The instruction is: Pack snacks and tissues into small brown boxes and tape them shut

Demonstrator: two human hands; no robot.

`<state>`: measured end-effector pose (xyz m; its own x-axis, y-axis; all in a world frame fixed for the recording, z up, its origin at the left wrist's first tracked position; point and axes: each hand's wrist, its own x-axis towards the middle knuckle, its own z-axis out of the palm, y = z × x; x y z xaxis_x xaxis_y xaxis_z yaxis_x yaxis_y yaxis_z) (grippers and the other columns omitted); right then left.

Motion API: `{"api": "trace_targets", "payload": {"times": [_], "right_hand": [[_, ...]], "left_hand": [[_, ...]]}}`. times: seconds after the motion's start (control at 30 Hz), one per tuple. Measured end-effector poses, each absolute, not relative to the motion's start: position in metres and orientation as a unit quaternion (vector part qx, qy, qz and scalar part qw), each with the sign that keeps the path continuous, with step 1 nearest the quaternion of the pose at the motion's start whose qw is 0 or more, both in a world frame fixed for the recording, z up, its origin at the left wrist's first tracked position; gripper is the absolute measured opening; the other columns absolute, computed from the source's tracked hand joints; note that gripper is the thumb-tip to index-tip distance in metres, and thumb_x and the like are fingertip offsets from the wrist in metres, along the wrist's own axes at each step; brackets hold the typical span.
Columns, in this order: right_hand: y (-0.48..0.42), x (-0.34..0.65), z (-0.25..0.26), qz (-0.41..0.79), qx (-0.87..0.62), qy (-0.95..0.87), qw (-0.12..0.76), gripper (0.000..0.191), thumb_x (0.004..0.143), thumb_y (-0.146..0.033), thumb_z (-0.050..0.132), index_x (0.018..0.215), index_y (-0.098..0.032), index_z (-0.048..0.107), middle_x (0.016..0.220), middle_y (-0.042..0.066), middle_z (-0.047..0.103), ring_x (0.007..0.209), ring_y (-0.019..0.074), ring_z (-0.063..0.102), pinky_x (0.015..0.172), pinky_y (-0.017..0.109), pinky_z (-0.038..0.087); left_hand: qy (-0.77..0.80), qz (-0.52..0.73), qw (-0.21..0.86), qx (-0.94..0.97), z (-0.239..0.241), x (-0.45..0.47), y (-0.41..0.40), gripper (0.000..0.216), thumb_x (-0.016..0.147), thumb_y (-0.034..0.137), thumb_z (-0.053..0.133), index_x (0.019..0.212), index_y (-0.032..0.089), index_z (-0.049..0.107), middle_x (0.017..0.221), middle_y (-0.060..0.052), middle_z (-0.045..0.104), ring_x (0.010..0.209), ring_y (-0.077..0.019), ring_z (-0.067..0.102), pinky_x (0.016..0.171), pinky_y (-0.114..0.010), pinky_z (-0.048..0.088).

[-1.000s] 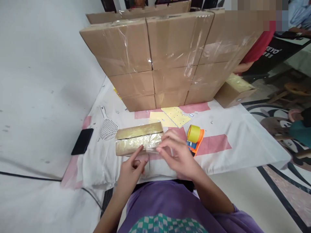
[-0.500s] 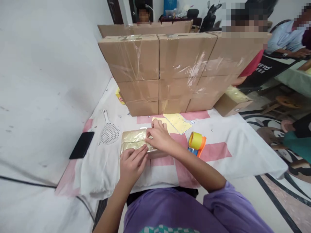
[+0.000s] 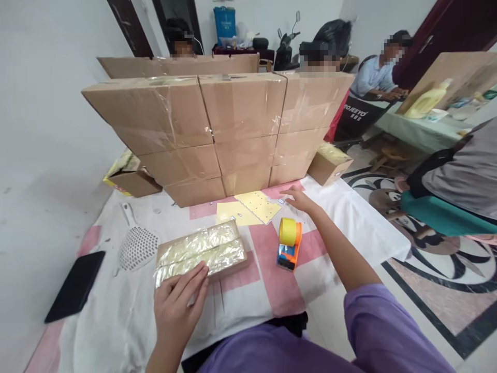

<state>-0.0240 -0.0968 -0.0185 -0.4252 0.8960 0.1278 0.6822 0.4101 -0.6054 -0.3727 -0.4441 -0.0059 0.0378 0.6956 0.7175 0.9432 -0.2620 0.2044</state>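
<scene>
A small flat cardboard box (image 3: 233, 234) lies at an angle on the table, its top covered with shiny clear plastic or tape. My left hand (image 3: 180, 298) rests its outstretched fingertips on the near edge of this box. Apart from it, my right hand (image 3: 298, 199) is stretched forward over the table, fingers loosely spread and holding nothing. Below that hand stands an orange and blue tape dispenser (image 3: 289, 254) with a yellow roll of tape (image 3: 288, 231). Flat yellow patches (image 3: 259, 206) lie between the box and my right hand.
A wall of taped cardboard boxes (image 3: 244, 145) stands along the back. Smaller boxes sit at its left (image 3: 135, 182) and right (image 3: 330, 167) ends. On the left lie a white perforated scoop (image 3: 137, 247) and a black tablet or phone (image 3: 75, 285). People sit beyond.
My right hand has left the box and moved forward and right, fingers spreading. My left hand stays on the box, which now sits more tilted. The camera view has turned right.
</scene>
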Motion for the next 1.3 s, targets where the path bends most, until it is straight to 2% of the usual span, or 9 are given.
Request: {"api": "trace_targets", "payload": {"times": [0.27,0.43,0.53,0.6,0.7,0.97,1.17,1.23,1.3], "right_hand": [[-0.078,-0.042,-0.039,0.302,-0.451,-0.800,0.257,0.012,0.073,-0.006,0.064,0.068,-0.017,0.068,0.084,0.006,0.062,0.085,0.0197,0.055,0.086,0.035,0.047],[-0.118,-0.042,-0.007,0.336,-0.449,-0.755,0.341,0.013,0.088,-0.028,0.057,0.085,-0.018,0.065,0.088,0.005,0.068,0.080,0.0176,0.057,0.080,0.034,0.048],[-0.184,-0.065,0.004,0.454,-0.380,-0.683,0.429,0.023,0.088,-0.041,0.068,0.100,-0.021,0.064,0.095,0.004,0.069,0.086,0.0187,0.064,0.080,0.034,0.051],[-0.231,-0.089,-0.003,0.554,-0.329,-0.621,0.447,0.032,0.090,-0.042,0.069,0.116,-0.025,0.059,0.092,0.002,0.068,0.083,0.0179,0.065,0.080,0.034,0.052],[-0.278,-0.126,-0.031,0.612,-0.323,-0.569,0.443,0.032,0.092,-0.041,0.065,0.118,-0.026,0.053,0.088,0.000,0.065,0.081,0.0176,0.064,0.078,0.033,0.051],[-0.289,-0.159,-0.073,0.586,-0.326,-0.635,0.383,0.026,0.096,-0.026,0.051,0.122,-0.025,0.052,0.101,0.002,0.063,0.090,0.0168,0.063,0.082,0.031,0.049],[-0.295,-0.169,-0.070,0.569,-0.406,-0.564,0.440,0.037,0.080,-0.029,0.071,0.114,-0.025,0.056,0.092,-0.002,0.061,0.065,0.0132,0.052,0.063,0.028,0.044],[-0.302,-0.171,-0.071,0.549,-0.433,-0.549,0.457,0.026,0.078,-0.030,0.074,0.100,-0.023,0.062,0.089,-0.001,0.062,0.063,0.0132,0.050,0.062,0.029,0.044],[-0.311,-0.175,-0.073,0.550,-0.423,-0.543,0.473,0.008,0.085,-0.030,0.067,0.088,-0.023,0.067,0.085,0.001,0.064,0.069,0.0160,0.056,0.066,0.031,0.047]], "left_hand": [[-0.592,-0.362,0.164,-0.701,-0.001,-0.372,-0.439,0.032,0.090,0.015,0.074,0.119,0.025,0.073,0.114,-0.003,0.080,0.083,-0.0206,0.067,0.081,-0.037,0.046],[-0.594,-0.350,0.149,-0.709,0.001,-0.375,-0.444,0.034,0.089,0.013,0.075,0.121,0.024,0.073,0.117,-0.005,0.079,0.081,-0.0195,0.065,0.081,-0.036,0.047],[-0.592,-0.345,0.134,-0.716,0.004,-0.378,-0.445,0.033,0.089,0.013,0.074,0.121,0.024,0.073,0.116,-0.005,0.079,0.082,-0.0193,0.067,0.080,-0.035,0.047],[-0.592,-0.344,0.130,-0.718,0.005,-0.380,-0.445,0.033,0.089,0.013,0.074,0.120,0.023,0.073,0.116,-0.006,0.079,0.081,-0.0189,0.067,0.080,-0.035,0.047],[-0.595,-0.343,0.134,-0.714,0.006,-0.381,-0.445,0.032,0.088,0.013,0.075,0.118,0.023,0.074,0.115,-0.007,0.079,0.080,-0.0188,0.066,0.081,-0.035,0.047],[-0.588,-0.326,0.144,-0.726,0.003,-0.384,-0.448,0.034,0.089,0.013,0.073,0.121,0.024,0.072,0.115,-0.008,0.079,0.083,-0.0206,0.068,0.083,-0.037,0.046],[-0.581,-0.308,0.128,-0.743,0.001,-0.390,-0.451,0.038,0.089,0.020,0.072,0.127,0.024,0.070,0.120,-0.010,0.078,0.087,-0.0230,0.068,0.085,-0.039,0.045],[-0.579,-0.300,0.123,-0.748,0.001,-0.392,-0.452,0.040,0.089,0.021,0.071,0.129,0.024,0.069,0.122,-0.010,0.077,0.088,-0.0234,0.067,0.086,-0.039,0.044],[-0.580,-0.295,0.117,-0.751,0.001,-0.393,-0.453,0.041,0.089,0.022,0.070,0.131,0.024,0.068,0.123,-0.010,0.077,0.089,-0.0237,0.067,0.087,-0.040,0.043]]}}
